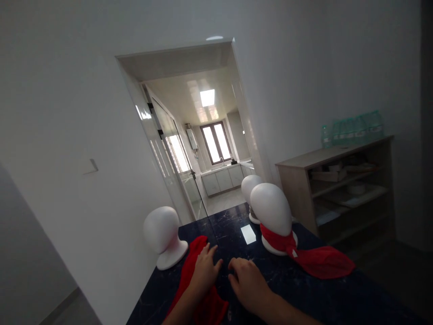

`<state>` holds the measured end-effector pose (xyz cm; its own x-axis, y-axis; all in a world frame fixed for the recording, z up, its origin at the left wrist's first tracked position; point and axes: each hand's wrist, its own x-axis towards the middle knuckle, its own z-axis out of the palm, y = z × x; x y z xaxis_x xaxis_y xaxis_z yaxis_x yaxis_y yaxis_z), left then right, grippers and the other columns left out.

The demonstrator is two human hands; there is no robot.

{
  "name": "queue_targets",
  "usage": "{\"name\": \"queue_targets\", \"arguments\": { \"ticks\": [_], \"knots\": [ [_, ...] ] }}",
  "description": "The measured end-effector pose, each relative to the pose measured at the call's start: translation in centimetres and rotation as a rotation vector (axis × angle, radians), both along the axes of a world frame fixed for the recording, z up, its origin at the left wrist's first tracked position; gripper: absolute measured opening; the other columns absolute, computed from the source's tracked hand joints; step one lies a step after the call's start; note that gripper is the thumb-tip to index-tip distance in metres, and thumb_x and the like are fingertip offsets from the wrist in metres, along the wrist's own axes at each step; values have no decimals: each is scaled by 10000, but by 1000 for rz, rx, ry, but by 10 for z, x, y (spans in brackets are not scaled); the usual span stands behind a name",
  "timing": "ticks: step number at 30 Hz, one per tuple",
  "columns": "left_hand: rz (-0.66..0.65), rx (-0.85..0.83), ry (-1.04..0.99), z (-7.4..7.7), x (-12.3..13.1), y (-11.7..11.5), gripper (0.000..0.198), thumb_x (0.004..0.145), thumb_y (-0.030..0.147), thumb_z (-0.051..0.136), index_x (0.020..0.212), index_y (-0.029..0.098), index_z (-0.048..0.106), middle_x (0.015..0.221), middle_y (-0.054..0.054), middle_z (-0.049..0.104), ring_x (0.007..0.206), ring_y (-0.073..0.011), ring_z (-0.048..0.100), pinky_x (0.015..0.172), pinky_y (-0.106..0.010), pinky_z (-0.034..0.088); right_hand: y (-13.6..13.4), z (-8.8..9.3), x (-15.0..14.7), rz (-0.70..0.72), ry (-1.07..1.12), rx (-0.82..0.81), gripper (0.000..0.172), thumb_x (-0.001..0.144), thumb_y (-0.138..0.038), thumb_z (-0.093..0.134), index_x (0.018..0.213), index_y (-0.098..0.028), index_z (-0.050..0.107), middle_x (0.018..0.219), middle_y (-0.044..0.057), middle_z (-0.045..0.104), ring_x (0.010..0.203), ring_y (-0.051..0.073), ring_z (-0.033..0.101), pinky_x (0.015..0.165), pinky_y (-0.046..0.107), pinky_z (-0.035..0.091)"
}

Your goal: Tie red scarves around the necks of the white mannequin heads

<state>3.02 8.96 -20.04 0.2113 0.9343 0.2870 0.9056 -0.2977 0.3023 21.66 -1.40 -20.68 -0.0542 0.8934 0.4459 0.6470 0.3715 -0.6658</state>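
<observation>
My left hand [204,269] lies flat on a red cloth [190,271] spread on the dark marble table [324,298], fingers apart. Just beside it my right hand [247,280] rests on the table with fingers slightly curled, close to the cloth's edge; whether it touches the cloth is unclear. A bare white mannequin head [162,234] stands to the left of the cloth. To the right a second white mannequin head [272,208] wears a red scarf [313,258] tied around its neck, its tail trailing over the table. A third head [251,188] stands behind it.
A wooden shelf unit [341,194] with green-tinted bottles [353,128] on top stands at the right. A doorway behind the table opens onto a bright kitchen [216,158]. White walls run along the left.
</observation>
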Motion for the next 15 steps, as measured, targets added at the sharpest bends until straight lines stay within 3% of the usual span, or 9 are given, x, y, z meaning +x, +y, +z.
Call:
{"name": "queue_targets", "arguments": {
  "ticks": [3, 6, 9, 13, 15],
  "knots": [
    [-143, -48, 132, -14, 3, -49, 319, 913, 286, 564, 1174, 236, 741, 1430, -117, 674, 1360, -301, 597, 1244, -473, 345, -2, 16, 4, -38, 79, 95, 156, 939, -182, 554, 976, -232, 696, 940, 34, 720, 892, 213, 651, 837, 336, 436],
    [-38, -65, 241, -21, -9, -79, 364, 833, 127, 523, 1117, 195, 740, 1256, -142, 732, 1204, -316, 659, 1160, -517, 406, -7, 39, 29, -86, 215, 283, 162, 984, -254, 516, 998, -220, 673, 926, 38, 685, 857, 205, 626, 807, 328, 459],
    [57, -27, 235, -21, -26, -91, 369, 819, 65, 494, 1056, 190, 748, 1186, -132, 762, 1185, -318, 659, 1177, -576, 351, -7, 50, 87, -321, 409, 459, 213, 973, -399, 551, 1009, -216, 653, 976, 54, 683, 904, 224, 634, 828, 342, 484],
    [18, 154, 25, -13, -38, -100, 386, 899, 33, 379, 803, 227, 699, 822, -32, 738, 922, -213, 671, 1209, -518, 292, 9, 27, 179, -676, 748, 331, 319, 812, -428, 618, 1053, -220, 629, 1017, 63, 698, 958, 259, 663, 856, 372, 511],
    [-1, 240, -96, -9, -38, -104, 373, 910, 34, 372, 855, 228, 686, 816, -22, 712, 886, -205, 655, 1191, -503, 313, 19, 7, 206, -654, 801, 121, 370, 682, -401, 641, 1002, -219, 615, 974, 78, 720, 940, 279, 691, 831, 378, 539]
  ]
}}
